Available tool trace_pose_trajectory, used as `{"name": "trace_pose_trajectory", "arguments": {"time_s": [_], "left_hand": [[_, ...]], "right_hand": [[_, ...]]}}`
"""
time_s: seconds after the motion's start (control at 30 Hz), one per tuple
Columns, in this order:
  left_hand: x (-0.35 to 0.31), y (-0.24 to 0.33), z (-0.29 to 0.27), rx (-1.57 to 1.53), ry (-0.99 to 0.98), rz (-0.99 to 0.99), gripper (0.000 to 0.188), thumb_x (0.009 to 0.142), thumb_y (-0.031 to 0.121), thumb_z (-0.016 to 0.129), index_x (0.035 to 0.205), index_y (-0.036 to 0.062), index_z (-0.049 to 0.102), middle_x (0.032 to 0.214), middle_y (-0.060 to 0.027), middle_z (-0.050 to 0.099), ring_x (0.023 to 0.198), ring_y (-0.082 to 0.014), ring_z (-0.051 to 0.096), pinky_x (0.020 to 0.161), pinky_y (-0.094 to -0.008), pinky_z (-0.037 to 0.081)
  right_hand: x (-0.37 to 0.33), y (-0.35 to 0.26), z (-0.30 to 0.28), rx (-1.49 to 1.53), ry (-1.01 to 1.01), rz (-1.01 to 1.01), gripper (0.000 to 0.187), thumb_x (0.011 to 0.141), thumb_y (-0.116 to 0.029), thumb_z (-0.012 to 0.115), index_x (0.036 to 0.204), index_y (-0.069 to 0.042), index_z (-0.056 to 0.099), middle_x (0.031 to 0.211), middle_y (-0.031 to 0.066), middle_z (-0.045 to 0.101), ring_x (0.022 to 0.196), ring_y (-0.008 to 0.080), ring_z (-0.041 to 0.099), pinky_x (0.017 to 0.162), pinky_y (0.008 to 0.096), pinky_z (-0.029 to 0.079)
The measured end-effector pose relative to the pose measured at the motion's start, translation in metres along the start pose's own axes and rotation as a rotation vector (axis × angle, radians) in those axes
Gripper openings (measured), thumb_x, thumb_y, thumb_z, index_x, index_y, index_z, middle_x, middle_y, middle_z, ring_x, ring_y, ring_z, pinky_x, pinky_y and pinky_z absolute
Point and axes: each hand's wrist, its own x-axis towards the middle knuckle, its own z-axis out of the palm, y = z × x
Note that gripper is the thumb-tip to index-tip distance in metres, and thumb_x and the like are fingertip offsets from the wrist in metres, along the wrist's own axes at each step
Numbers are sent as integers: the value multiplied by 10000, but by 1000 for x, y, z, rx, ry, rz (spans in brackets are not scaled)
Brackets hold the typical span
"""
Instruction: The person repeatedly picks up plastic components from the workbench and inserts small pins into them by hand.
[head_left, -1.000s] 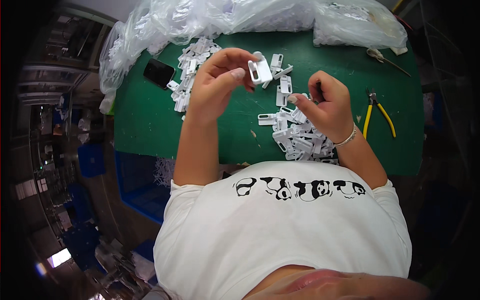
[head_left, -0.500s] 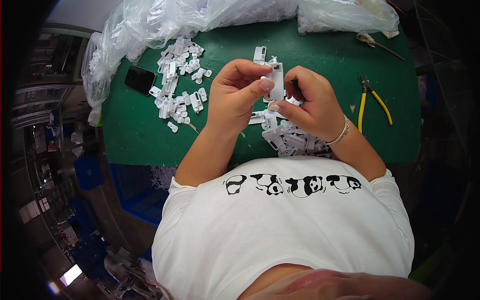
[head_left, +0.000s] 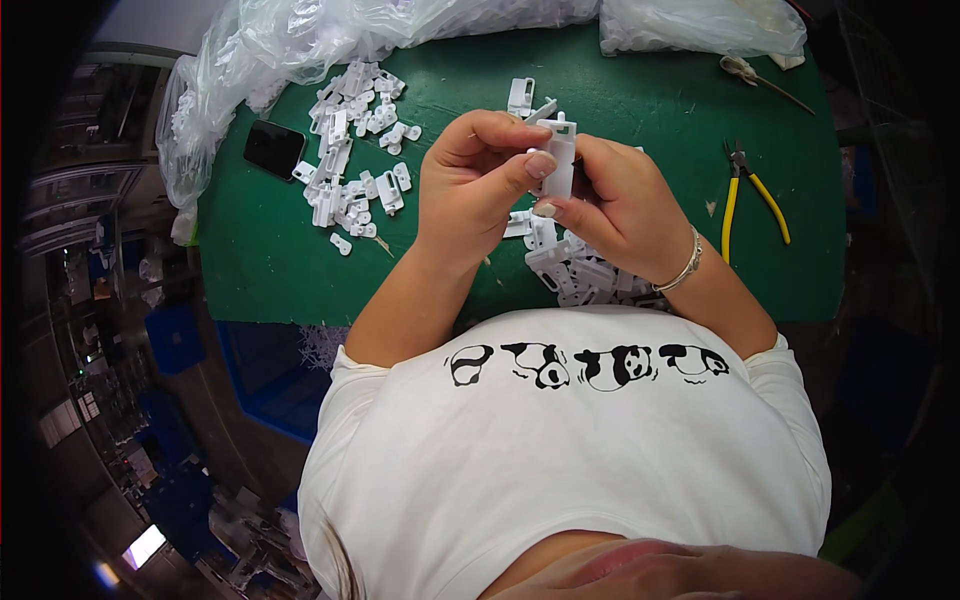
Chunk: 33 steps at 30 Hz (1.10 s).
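Note:
Between my two hands I hold a white plastic part (head_left: 560, 165), a flat upright plate with a slot near its top. My left hand (head_left: 480, 180) pinches its left side with thumb and fingertips. My right hand (head_left: 625, 205) is closed on its lower right side, the thumb near the bottom edge. Whatever lies behind the part is hidden by my fingers. A heap of similar white parts (head_left: 580, 270) lies just below my hands. One more white piece (head_left: 521, 96) rests beyond them, and a second pile (head_left: 350, 190) spreads to the left.
Diagonal cutting pliers (head_left: 748, 190) with yellow handles lie right on the green table (head_left: 440, 285). A black phone (head_left: 274, 150) is at the left. Clear plastic bags (head_left: 330, 35) of white parts line the far edge. A thin stick-like tool (head_left: 765, 80) lies far right.
My right fingers have closed in against the white part, which now stands slightly turned. The whole view has shifted a little.

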Motion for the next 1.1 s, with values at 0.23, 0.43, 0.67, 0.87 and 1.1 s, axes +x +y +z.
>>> {"name": "trace_pose_trajectory", "arguments": {"time_s": [0.23, 0.43, 0.67, 0.87, 1.1], "left_hand": [[-1, -3, 0, -8, -2, 29, 184, 814, -60, 678, 979, -7, 616, 951, -87, 640, 843, -130, 627, 724, -262, 526], [-1, -4, 2, 7, 5, 41, 183, 815, -61, 677, 978, -6, 617, 946, -84, 637, 818, -126, 626, 675, -247, 526], [-1, -3, 1, 10, 22, 40, 178, 815, -65, 675, 972, -6, 616, 933, -78, 635, 807, -127, 627, 661, -241, 526], [-2, -3, 4, 10, 35, 72, 173, 816, -62, 677, 967, -4, 616, 944, -77, 641, 811, -120, 627, 682, -244, 530], [8, -5, 1, 394, 216, -28, 135, 838, -9, 674, 963, -3, 622, 885, -65, 663, 768, -99, 619, 715, -217, 502]], "right_hand": [[0, -6, -1, -72, 3, -57, 323, 815, -308, 701, 805, -30, 536, 656, 103, 533, 578, 291, 515, 544, 365, 415], [0, 0, -1, -121, 11, -35, 325, 802, -297, 715, 763, -34, 527, 648, 105, 532, 569, 290, 518, 529, 366, 410], [-1, -3, 1, -148, 55, -51, 338, 808, -301, 704, 754, -30, 510, 639, 118, 527, 578, 314, 519, 543, 382, 413], [0, 3, 1, -184, 2, -72, 309, 804, -278, 708, 739, -42, 520, 623, 107, 505, 558, 303, 502, 532, 377, 411], [0, -5, -6, -241, 1, -289, 268, 734, -129, 759, 684, -60, 505, 556, 68, 471, 471, 223, 464, 439, 316, 358]]}}
